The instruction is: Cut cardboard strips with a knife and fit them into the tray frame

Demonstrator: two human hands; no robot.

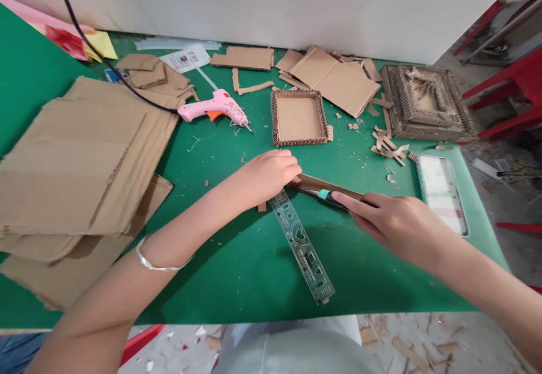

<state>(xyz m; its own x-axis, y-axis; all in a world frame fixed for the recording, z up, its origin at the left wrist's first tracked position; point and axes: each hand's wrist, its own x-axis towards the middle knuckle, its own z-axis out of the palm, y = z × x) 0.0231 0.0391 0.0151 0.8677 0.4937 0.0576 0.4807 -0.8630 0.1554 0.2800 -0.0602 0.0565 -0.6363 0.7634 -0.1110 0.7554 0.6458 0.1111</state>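
Observation:
My left hand is closed on the left end of a narrow cardboard strip, held at a slant over the table. In my right hand is a craft knife with a teal and black handle, its blade against the strip and the index finger stretched along it. A clear stencil ruler lies below the strip, its upper end near my left hand. Just beyond the hands sits a shallow square cardboard tray with corrugated edges.
A pink glue gun with a black cord lies left of the tray. Large cardboard sheets are stacked at left. Cut pieces and scraps lie behind. A stepped cardboard piece and a phone occupy the right.

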